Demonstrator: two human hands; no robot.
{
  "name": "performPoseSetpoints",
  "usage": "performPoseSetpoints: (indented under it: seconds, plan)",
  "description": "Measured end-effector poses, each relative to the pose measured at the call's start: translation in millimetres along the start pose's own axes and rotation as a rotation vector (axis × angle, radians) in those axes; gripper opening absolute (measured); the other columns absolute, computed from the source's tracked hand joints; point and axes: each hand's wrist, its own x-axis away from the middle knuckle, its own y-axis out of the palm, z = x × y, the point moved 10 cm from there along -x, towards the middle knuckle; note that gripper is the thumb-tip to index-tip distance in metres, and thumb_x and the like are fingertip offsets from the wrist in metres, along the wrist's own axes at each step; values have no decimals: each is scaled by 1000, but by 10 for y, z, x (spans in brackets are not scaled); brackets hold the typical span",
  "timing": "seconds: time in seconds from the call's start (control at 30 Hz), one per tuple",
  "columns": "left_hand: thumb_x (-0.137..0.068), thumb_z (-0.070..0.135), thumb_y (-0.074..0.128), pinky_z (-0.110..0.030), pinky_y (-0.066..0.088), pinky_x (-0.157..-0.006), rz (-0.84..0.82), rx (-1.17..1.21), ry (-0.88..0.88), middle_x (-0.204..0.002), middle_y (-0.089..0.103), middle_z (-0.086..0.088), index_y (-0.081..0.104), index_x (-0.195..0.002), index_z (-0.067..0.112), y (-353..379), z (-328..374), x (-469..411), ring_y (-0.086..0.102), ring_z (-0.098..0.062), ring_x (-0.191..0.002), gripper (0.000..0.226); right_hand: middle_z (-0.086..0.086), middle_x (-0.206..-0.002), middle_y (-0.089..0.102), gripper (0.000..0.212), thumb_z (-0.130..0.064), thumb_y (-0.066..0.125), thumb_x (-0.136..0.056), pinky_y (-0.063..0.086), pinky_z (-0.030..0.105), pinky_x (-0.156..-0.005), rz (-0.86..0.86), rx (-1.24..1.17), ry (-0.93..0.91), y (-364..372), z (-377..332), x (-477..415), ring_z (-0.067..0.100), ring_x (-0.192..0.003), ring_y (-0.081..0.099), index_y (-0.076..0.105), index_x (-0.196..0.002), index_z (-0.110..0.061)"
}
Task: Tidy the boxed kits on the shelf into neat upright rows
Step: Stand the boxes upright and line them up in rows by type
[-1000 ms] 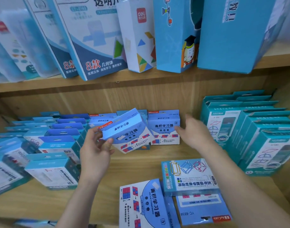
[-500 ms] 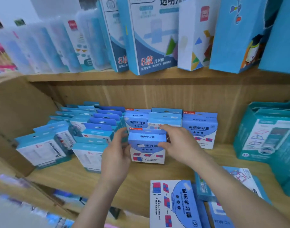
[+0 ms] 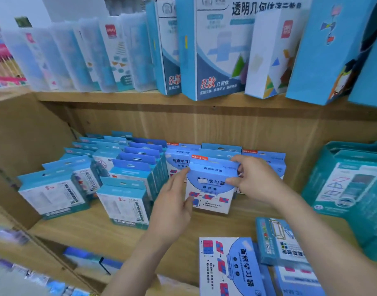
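Note:
A blue-and-white boxed kit (image 3: 210, 194) stands upright on the wooden shelf (image 3: 93, 225), in front of a row of like boxes (image 3: 180, 161). My right hand (image 3: 253, 178) pinches its top right edge between thumb and fingers. With straight fingers my left hand (image 3: 172, 206) touches the box's left side. Rows of teal boxed kits (image 3: 127, 201) stand upright to the left. Three kits lie flat at the shelf front, a blue-and-white one (image 3: 230, 268) nearest me.
Large teal boxes (image 3: 343, 184) stand at the right of the shelf. The upper shelf holds tall leaning boxes (image 3: 217, 50) and translucent cases (image 3: 85, 58). A wooden side wall (image 3: 23, 135) bounds the left. Bare shelf board lies in front of the standing rows.
The box was tilted in my left hand a second ago; now it stands upright on the shelf. My right hand came onto its top edge and my left hand's fingers straightened.

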Motion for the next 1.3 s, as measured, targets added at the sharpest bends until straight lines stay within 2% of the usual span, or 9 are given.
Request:
performPoseSetpoints:
  seconds: [0.17, 0.27, 0.37, 0.57, 0.63, 0.8, 0.97, 1.1, 1.3]
  plan:
    - [-77, -3, 66, -27, 35, -96, 272, -249, 133, -125, 56, -5, 56, -127, 16, -600, -29, -12, 45, -21, -112, 55, 1, -94, 60, 46, -26, 67, -86, 47, 33, -76, 66, -6, -91, 176, -435, -200, 22, -91, 58, 48, -128, -20]
    - [-68, -2, 72, -39, 42, -90, 345, -324, 121, -119, 58, -4, 61, -116, 18, -901, -255, 28, 48, -27, -106, 53, 9, -96, 60, 38, -25, 63, -89, 42, 34, -69, 95, 151, -134, 303, -677, -328, 30, -93, 56, 45, -121, -15]
    - [-69, 18, 78, -51, 39, -90, 246, -393, 14, -128, 53, 1, 59, -117, 27, -973, -544, 27, 42, -26, -118, 53, 10, -97, 62, 39, -30, 60, -91, 43, 36, -71, 97, 277, -110, 415, -715, -417, 32, -94, 57, 45, -123, -13]
    - [-71, 65, 53, -45, 23, -104, 128, -358, 59, -131, 50, 14, 58, -114, 41, -961, -701, 21, 34, -9, -125, 49, 3, -99, 61, 45, -40, 56, -92, 29, 37, -92, 119, 345, -168, 661, -720, -415, 21, -111, 46, 47, -130, -18]
    - [-74, 62, 57, -41, 23, -104, 97, -336, 111, -131, 50, 13, 58, -115, 38, -951, -645, 7, 36, -10, -125, 48, 3, -103, 61, 43, -38, 57, -92, 26, 36, -91, 154, 284, -166, 643, -729, -388, 20, -113, 45, 48, -130, -19]
    - [-78, 16, 71, -48, 39, -100, 11, -355, 210, -137, 49, 2, 55, -127, 26, -819, -319, -289, 43, -26, -126, 53, 3, -119, 57, 46, -41, 53, -93, 24, 36, -96, 162, 297, -151, 616, -734, -412, 17, -124, 39, 45, -133, -21]
    - [-82, 17, 63, -42, 37, -101, -202, -570, 231, -139, 46, 5, 35, -142, 24, -437, -155, -911, 36, -21, -130, 66, 3, -110, 59, 48, -41, 52, -93, 30, 39, -96, 111, 305, -102, 656, -683, -498, 21, -121, 40, 42, -135, -19]
    - [-82, 27, 64, -40, 34, -98, -391, -727, 212, -116, 62, 2, 44, -131, 27, -153, -335, -1115, 52, -23, -114, 52, 3, -106, 46, 44, -35, 56, -93, 40, 34, -79, 91, 127, -78, 669, -647, -416, 26, -100, 53, 42, -133, -22]
    - [-83, 32, 62, -34, 38, -83, -338, -847, 379, -102, 65, 0, 50, -112, 22, -133, -203, -1188, 60, -26, -98, 33, -15, -76, 31, 55, -38, 61, -89, 39, 36, -81, 45, 174, -160, 601, -640, -371, 20, -98, 43, 34, -135, -24]
